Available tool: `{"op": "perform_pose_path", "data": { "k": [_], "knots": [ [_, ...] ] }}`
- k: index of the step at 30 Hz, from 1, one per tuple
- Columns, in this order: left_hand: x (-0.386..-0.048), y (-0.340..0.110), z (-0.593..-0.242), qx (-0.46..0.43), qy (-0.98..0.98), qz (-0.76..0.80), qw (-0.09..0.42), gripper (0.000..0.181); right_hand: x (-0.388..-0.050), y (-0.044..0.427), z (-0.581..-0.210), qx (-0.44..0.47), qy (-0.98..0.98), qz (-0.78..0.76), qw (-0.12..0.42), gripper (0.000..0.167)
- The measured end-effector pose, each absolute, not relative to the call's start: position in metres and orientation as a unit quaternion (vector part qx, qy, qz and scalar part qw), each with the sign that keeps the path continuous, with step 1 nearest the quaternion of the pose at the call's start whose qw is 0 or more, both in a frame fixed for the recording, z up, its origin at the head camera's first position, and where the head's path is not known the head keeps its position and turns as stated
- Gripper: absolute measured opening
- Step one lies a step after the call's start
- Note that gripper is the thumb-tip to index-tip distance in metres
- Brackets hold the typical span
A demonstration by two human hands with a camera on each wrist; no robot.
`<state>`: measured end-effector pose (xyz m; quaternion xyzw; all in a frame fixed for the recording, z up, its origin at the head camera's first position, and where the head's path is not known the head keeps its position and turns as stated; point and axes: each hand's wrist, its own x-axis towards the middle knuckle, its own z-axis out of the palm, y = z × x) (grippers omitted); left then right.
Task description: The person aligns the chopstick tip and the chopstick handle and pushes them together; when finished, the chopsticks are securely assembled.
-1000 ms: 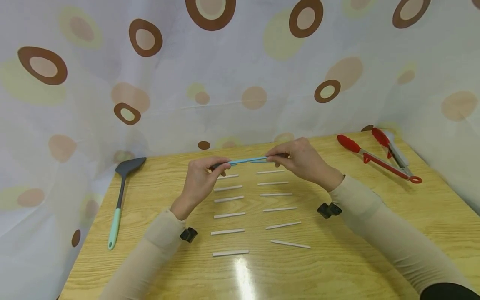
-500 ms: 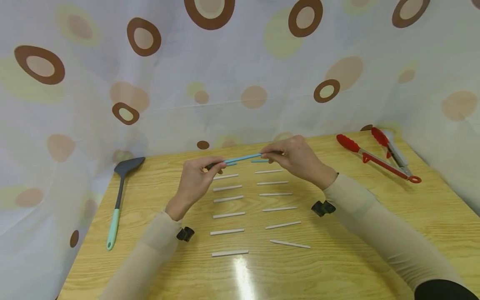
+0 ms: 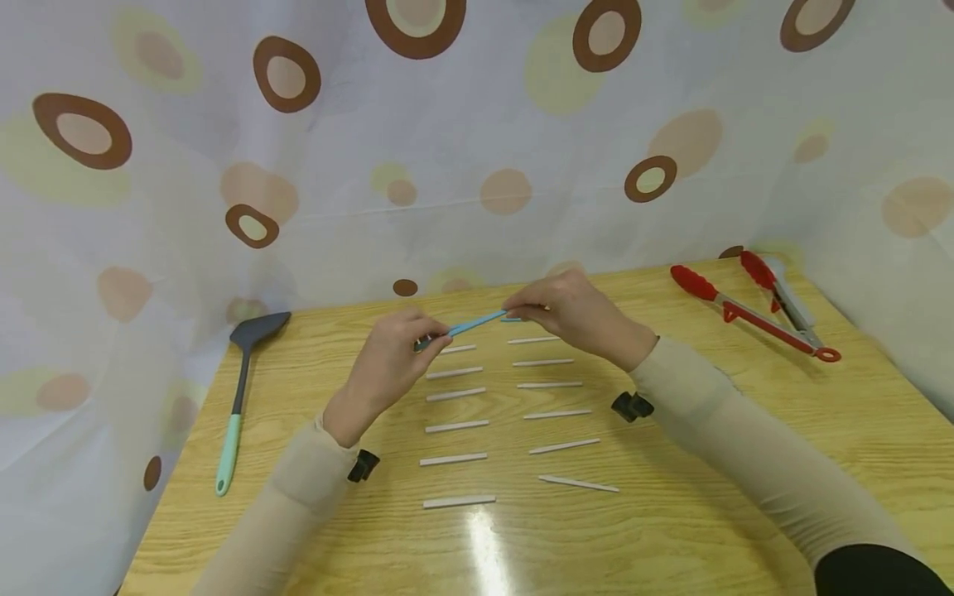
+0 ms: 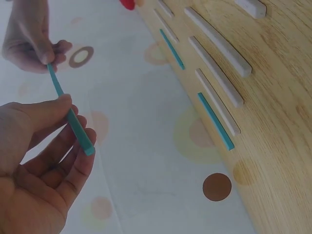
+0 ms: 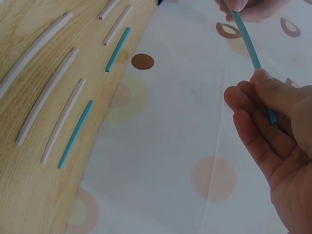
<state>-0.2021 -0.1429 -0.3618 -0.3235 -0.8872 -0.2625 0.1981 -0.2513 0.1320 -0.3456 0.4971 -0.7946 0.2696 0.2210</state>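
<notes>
A thin blue stick [image 3: 477, 322] is held in the air between my two hands over the far part of the table, its right end higher. My left hand [image 3: 387, 356] pinches it near one end between thumb and fingers; that squared end [image 4: 87, 148] sticks out past the fingers in the left wrist view. My right hand [image 3: 581, 319] pinches the other end, whose tip [image 5: 272, 117] shows below the thumb in the right wrist view. On the table, two more blue sticks, one [image 4: 216, 122] and another [image 4: 172, 48], lie beyond the white sticks [image 3: 456, 426].
White sticks lie in two columns on the wooden table [image 3: 335, 530]. At the left is a dark spatula [image 3: 244, 364] with a mint handle. Red-tipped tongs [image 3: 760, 323] lie at the right. A patterned cloth [image 3: 477, 141] hangs behind the table.
My right hand has shifted left, closer to my left hand. The blue stick between them now slants more steeply, and less of it shows between the hands.
</notes>
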Motion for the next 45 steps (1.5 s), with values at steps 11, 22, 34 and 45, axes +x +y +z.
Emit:
{"op": "perform_pose_path", "data": {
  "k": [11, 22, 34, 45],
  "knots": [
    [-0.196, -0.147, -0.363, -0.285, -0.913, -0.226, 0.186, 0.008, -0.259, 0.129, -0.352, 0.485, -0.805, 0.282, 0.195, 0.022],
    [-0.189, -0.167, -0.370, -0.175, -0.953, -0.212, 0.124, 0.011, -0.276, 0.141, -0.370, 0.407, -0.867, 0.256, 0.134, 0.034],
    [-0.181, -0.222, -0.392, -0.054, -0.975, -0.213, 0.019, 0.010, -0.300, 0.154, -0.398, 0.299, -0.936, 0.186, -0.016, 0.034],
    [-0.178, -0.248, -0.405, 0.011, -0.974, -0.224, -0.018, 0.010, -0.316, 0.150, -0.414, 0.282, -0.941, 0.178, -0.063, 0.035]
  ]
}}
